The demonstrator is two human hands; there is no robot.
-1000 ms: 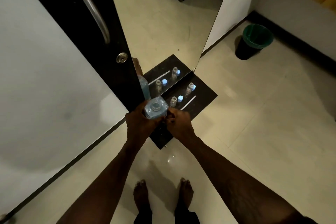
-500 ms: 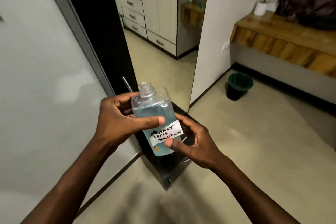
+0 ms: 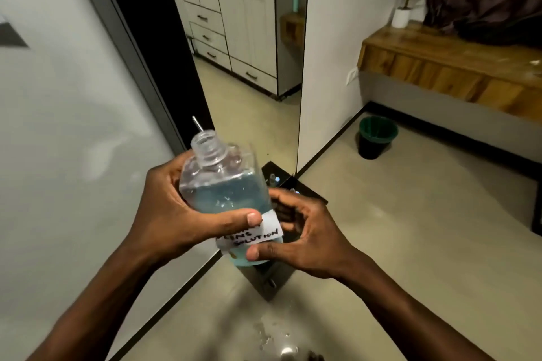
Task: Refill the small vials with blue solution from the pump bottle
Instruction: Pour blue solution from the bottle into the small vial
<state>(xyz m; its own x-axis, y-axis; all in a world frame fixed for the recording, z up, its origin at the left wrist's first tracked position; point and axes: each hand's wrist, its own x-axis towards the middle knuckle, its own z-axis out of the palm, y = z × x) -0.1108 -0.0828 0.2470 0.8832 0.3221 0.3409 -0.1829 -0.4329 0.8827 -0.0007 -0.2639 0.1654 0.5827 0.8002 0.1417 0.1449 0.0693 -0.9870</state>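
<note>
A clear square bottle (image 3: 225,193) of blue solution, its neck open with no pump on it, is tilted slightly in front of me. A white handwritten label (image 3: 258,236) reads "lens solution". My left hand (image 3: 179,208) grips the bottle's upper body, thumb across the front. My right hand (image 3: 305,231) holds the bottle's base, thumb under the label. Below, a dark tray (image 3: 308,196) lies on the floor against a mirror; one small vial (image 3: 273,178) shows behind the bottle. The other vials are hidden.
A tall mirror (image 3: 249,67) stands ahead, a black door edge (image 3: 152,47) to its left. A green-rimmed bin (image 3: 377,136) sits on the floor at right, below a wooden shelf (image 3: 451,64). Water drops (image 3: 272,337) lie on the floor near me.
The bottle has risen from down near the tray to chest height in both hands. My view has lifted from the floor to the room. In the last half second the grip barely changed.
</note>
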